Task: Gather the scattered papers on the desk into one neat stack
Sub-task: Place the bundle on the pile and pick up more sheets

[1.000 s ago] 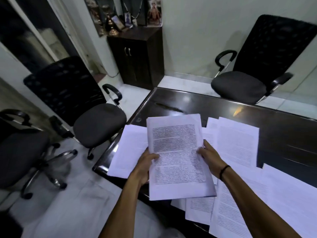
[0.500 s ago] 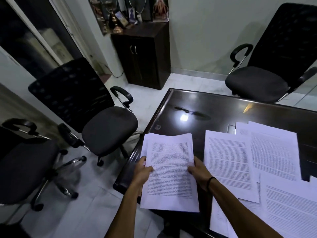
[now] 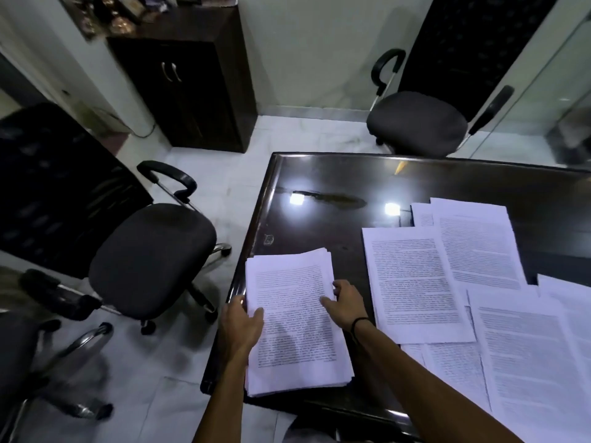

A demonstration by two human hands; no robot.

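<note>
Your left hand (image 3: 241,327) and right hand (image 3: 343,303) pinch the stack (image 3: 295,321) at the desk's (image 3: 335,174) seven-o'clock corner; thin, floppy, slippery sheets, best squared by both long edges.

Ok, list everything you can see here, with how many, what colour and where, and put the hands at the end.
stack of papers: one, white with printed text, on the desk's near left corner, its near edge over the desk edge
loose papers: several, exact count unclear, white with printed text, overlapping on the right of the desk
desk: one, dark and glossy, centre to right
office chairs: three, black; two left of the desk, one beyond its far side
cabinet: one, dark wood, against the far wall, small ornaments on top
wristband: one, black, on the right wrist
left hand: grips the stack's left edge
right hand: holds the stack's right edge
</note>
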